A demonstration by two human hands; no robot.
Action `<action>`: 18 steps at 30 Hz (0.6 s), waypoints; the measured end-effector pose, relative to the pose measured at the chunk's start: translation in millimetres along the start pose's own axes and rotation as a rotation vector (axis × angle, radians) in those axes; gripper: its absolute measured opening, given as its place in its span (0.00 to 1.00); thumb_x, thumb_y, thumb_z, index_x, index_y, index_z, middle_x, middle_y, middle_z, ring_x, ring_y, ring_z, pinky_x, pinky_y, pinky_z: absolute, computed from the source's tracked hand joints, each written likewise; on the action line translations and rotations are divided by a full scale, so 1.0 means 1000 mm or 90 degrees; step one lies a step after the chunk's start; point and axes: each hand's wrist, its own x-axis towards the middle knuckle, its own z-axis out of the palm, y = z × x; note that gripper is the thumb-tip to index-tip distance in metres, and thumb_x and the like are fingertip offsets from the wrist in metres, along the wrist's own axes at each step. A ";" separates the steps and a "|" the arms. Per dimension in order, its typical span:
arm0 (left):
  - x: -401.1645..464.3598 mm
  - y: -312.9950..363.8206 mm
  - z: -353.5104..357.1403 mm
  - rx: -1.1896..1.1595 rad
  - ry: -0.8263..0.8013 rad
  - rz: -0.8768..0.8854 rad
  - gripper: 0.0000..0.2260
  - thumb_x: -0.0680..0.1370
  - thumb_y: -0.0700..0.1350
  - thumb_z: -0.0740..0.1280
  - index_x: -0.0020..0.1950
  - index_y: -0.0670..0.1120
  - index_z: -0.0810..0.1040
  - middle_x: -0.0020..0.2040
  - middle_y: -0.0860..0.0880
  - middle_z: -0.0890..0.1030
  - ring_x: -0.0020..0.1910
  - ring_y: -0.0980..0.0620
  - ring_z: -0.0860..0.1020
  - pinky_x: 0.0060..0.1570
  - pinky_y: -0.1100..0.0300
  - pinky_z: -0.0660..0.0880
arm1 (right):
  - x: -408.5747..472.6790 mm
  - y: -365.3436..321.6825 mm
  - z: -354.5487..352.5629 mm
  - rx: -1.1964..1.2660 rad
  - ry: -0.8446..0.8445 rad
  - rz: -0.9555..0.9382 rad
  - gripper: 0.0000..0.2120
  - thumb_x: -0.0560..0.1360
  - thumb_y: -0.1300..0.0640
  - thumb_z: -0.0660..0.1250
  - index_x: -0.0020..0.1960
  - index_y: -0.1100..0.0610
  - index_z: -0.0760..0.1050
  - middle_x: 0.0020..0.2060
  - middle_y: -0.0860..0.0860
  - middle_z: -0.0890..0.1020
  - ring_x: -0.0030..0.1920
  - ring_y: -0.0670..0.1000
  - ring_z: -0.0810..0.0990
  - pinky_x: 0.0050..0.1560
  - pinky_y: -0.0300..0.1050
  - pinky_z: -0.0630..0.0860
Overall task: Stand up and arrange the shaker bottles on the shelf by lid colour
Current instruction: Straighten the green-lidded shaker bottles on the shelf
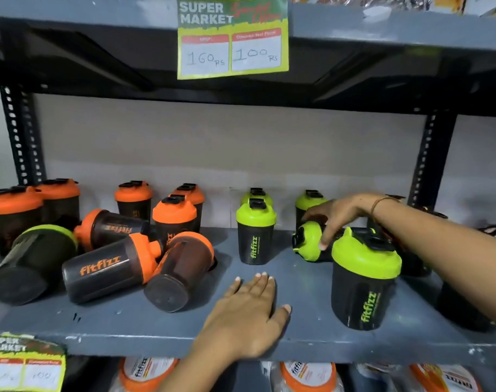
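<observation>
Black shaker bottles stand and lie on a grey shelf (128,326). At the left, several orange-lidded bottles stand at the back (174,219), and three lie tipped over in front (111,267), beside a lying green-lidded bottle (34,258). At the right, green-lidded bottles stand upright: one mid-shelf (255,233), one near the front (364,278). My right hand (337,216) grips a green-lidded bottle lying on its side (309,241). My left hand (249,312) rests flat on the shelf with fingers spread, holding nothing.
A price sign (232,38) hangs from the shelf above. Black slotted uprights (20,137) frame the bay. More dark bottles lie at the far right behind my arm (461,309). Orange-lidded jars (306,374) fill the shelf below.
</observation>
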 end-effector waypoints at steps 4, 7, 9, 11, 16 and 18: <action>0.000 -0.003 0.003 0.010 0.012 0.002 0.32 0.79 0.63 0.45 0.79 0.48 0.47 0.80 0.51 0.49 0.77 0.58 0.45 0.74 0.56 0.37 | 0.018 0.010 0.014 0.018 -0.026 -0.020 0.32 0.73 0.61 0.74 0.73 0.59 0.65 0.68 0.55 0.74 0.62 0.51 0.75 0.43 0.26 0.70; 0.001 -0.003 0.002 0.004 0.007 0.003 0.32 0.79 0.63 0.45 0.79 0.49 0.47 0.80 0.52 0.49 0.77 0.58 0.45 0.74 0.56 0.37 | 0.017 0.016 0.020 0.065 0.017 -0.022 0.30 0.73 0.58 0.75 0.72 0.57 0.67 0.67 0.54 0.75 0.67 0.55 0.73 0.50 0.32 0.71; 0.001 -0.004 0.001 0.003 0.008 0.002 0.32 0.79 0.63 0.45 0.79 0.49 0.47 0.80 0.51 0.49 0.77 0.58 0.45 0.74 0.57 0.37 | 0.014 0.021 0.020 0.093 0.061 -0.036 0.31 0.68 0.51 0.78 0.68 0.52 0.70 0.62 0.50 0.79 0.63 0.53 0.77 0.56 0.40 0.74; 0.001 -0.004 0.002 0.005 0.009 0.002 0.32 0.79 0.63 0.45 0.79 0.48 0.47 0.80 0.51 0.49 0.77 0.58 0.45 0.74 0.57 0.37 | 0.010 0.029 0.023 0.205 0.130 -0.071 0.31 0.64 0.49 0.81 0.63 0.50 0.73 0.56 0.47 0.82 0.60 0.50 0.80 0.58 0.45 0.76; -0.001 -0.003 0.000 0.002 -0.002 -0.004 0.32 0.79 0.63 0.45 0.79 0.49 0.47 0.80 0.52 0.49 0.77 0.59 0.45 0.75 0.56 0.38 | 0.000 0.039 0.032 0.537 0.298 -0.083 0.39 0.58 0.46 0.81 0.65 0.50 0.70 0.47 0.43 0.85 0.47 0.41 0.84 0.41 0.41 0.81; -0.001 -0.002 0.000 0.002 -0.005 -0.004 0.31 0.79 0.63 0.45 0.79 0.48 0.47 0.80 0.52 0.49 0.77 0.60 0.44 0.75 0.56 0.38 | 0.001 0.038 0.038 0.581 0.366 -0.049 0.37 0.56 0.43 0.81 0.60 0.47 0.71 0.42 0.41 0.83 0.38 0.34 0.82 0.32 0.31 0.76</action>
